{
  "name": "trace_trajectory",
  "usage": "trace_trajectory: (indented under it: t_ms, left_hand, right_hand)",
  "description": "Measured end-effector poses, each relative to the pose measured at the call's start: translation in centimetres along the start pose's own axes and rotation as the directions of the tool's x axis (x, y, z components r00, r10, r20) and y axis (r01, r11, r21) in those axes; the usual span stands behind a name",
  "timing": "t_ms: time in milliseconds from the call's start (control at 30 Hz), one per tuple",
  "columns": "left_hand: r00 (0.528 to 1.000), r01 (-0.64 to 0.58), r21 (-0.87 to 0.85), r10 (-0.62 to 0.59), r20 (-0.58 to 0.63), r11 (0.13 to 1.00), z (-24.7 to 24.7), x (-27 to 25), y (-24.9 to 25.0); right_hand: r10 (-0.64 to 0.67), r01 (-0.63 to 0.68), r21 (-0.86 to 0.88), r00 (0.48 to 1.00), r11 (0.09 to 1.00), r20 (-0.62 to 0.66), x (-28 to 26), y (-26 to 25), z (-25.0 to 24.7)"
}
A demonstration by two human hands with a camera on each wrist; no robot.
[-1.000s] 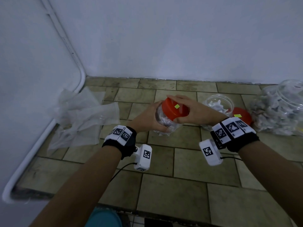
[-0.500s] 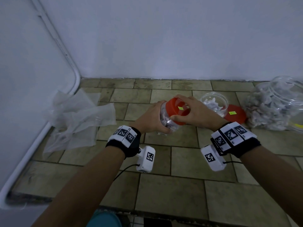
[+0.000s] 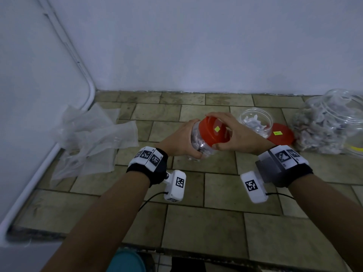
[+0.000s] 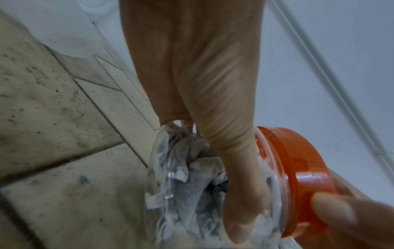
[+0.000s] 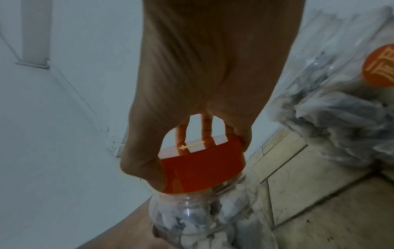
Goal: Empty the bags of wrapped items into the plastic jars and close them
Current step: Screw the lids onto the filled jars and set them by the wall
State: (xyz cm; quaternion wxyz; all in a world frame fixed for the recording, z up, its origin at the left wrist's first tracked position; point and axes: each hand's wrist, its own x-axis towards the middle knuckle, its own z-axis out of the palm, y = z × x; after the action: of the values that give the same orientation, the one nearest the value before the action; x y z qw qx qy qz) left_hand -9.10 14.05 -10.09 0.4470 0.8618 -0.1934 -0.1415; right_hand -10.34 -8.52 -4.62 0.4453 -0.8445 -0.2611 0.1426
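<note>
Clear glossy plastic jar [image 3: 198, 146] w/ smooth orange plastic lid [image 3: 213, 132]; wrapped items inside look papery (crinkled, matt). Floor tiles [image 3: 216, 232] matt, rough, speckled. Empty bags [image 3: 88, 142]: thin translucent plastic.

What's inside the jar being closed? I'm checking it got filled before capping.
Through the clear jar wall, crumpled white wrapped items pack the body. The left hand and red lid, gripped by the right hand, cover the rest.

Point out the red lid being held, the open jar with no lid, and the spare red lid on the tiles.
held red lid [image 3: 213, 132], head view, top face.
open jar [image 3: 255, 122], head view, clear wall.
spare red lid [image 3: 282, 135], head view, flat top.
</note>
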Motion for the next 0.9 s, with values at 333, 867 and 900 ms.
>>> trace_trajectory:
  t_ms: [333, 867, 900]
  left_hand:
    - [0.999, 0.021, -0.029, -0.020, 0.027, 0.999, -0.5, 0.0, 0.7]
    - [0.998, 0.035, 0.168, -0.026, -0.053, 0.985, 0.4, 0.4, 1.2]
    - [0.999, 0.035, 0.185, -0.028, -0.042, 0.982, 0.5, 0.5, 1.4]
  right_hand:
    - [-0.046, 0.042, 0.099, 0.998, 0.994, 0.031, 0.4, 0.2, -1.0]
    - [0.273, -0.384, -0.463, 0.917, 0.799, -0.290, -1.0, -1.5, -1.9]
    - [0.211, -0.342, -0.476, 0.928, 0.810, -0.307, -1.1, -1.3, -1.7]
